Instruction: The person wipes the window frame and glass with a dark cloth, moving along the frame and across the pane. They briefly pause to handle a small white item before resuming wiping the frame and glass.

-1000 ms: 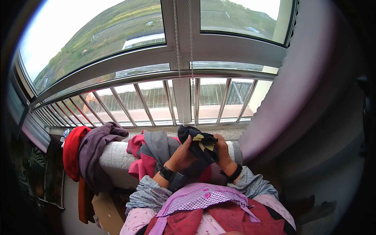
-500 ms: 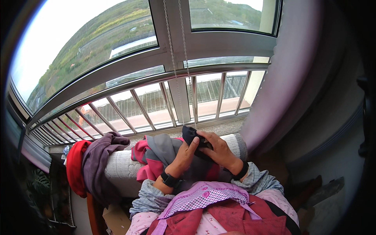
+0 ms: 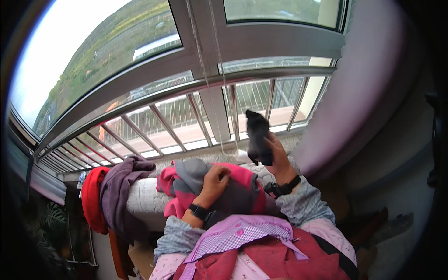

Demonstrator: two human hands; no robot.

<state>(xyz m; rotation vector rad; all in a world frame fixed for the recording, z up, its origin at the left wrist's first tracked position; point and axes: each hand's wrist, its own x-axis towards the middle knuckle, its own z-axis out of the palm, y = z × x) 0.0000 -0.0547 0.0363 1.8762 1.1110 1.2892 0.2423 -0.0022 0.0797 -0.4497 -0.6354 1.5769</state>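
Observation:
A small black cloth bundle (image 3: 258,137) hangs raised in front of the railing at the right of centre; its exact kind does not show. My right hand (image 3: 279,161) grips the bundle's lower right side, fingers partly hidden behind it. My left hand (image 3: 215,183) is apart from it, its fingers curled in with nothing seen in them. That hand is just above a grey and pink garment (image 3: 240,176) lying over a white quilted, padded surface (image 3: 148,197).
Left along the padded surface hang a purple-grey cloth (image 3: 122,189) and a red cloth (image 3: 94,200). A metal railing (image 3: 156,92) and window stand behind. A looped blind cord (image 3: 219,56) dangles at centre, and a lilac curtain (image 3: 359,93) hangs right. A small white thing (image 3: 242,156) lies near the bundle.
My hands have parted. The right hand has lifted the black cloth bundle up and to the right, while the left has let go of it and dropped lower over the grey and pink garment.

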